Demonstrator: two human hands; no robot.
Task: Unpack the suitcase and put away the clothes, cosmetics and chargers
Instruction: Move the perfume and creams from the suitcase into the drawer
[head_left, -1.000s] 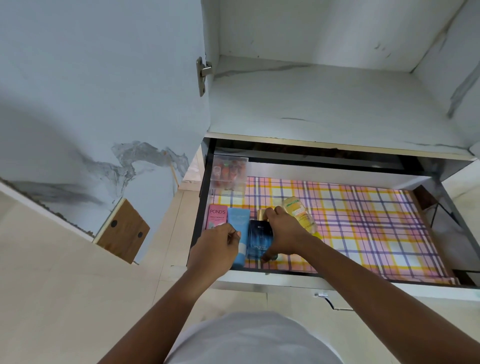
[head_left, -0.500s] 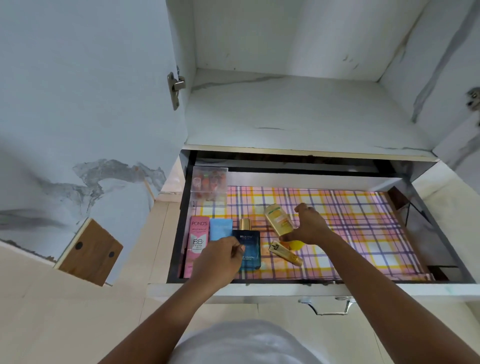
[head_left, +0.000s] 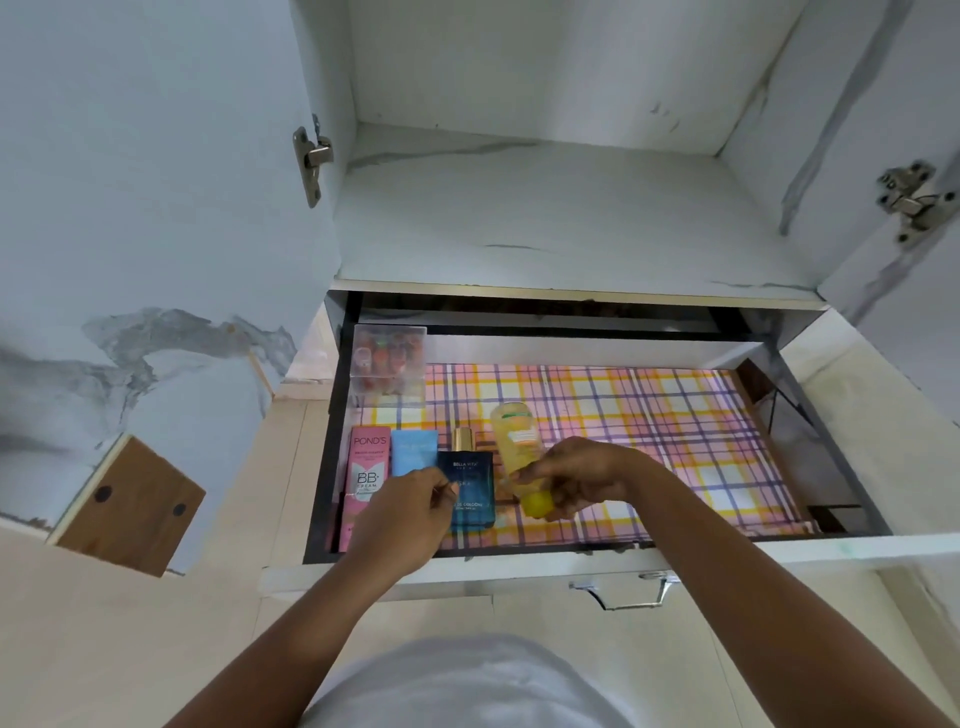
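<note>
**A:** What are our fingers doing?

**B:** The fingers of our right hand (head_left: 576, 480) are curled round the small see-through yellow plastic bottle with the yellow cap (head_left: 521, 457). They pinch it near the cap end. The bottle tips up and away from us, just above the drawer floor.

**A:** And our left hand (head_left: 402, 514)?

**B:** Its fingers are bent in with the tips close together, above the dark blue glass perfume bottle with the gold top (head_left: 470, 483). We cannot tell if they hold something tiny or nothing.

**A:** What lies around them?

**B:** A pink cardboard cream box (head_left: 366, 473) and a light blue tube (head_left: 413, 452) lie side by side next to the perfume. A clear plastic box with small red things (head_left: 389, 364) sits at the back. All rest on the pink and yellow checked paper (head_left: 649, 415) in the open white drawer (head_left: 831, 552).

**A:** So which step is this?

**B:** We think we are putting away the cosmetics. Next the yellow bottle needs to go down flat beside the perfume, gently, so it does not roll
</note>
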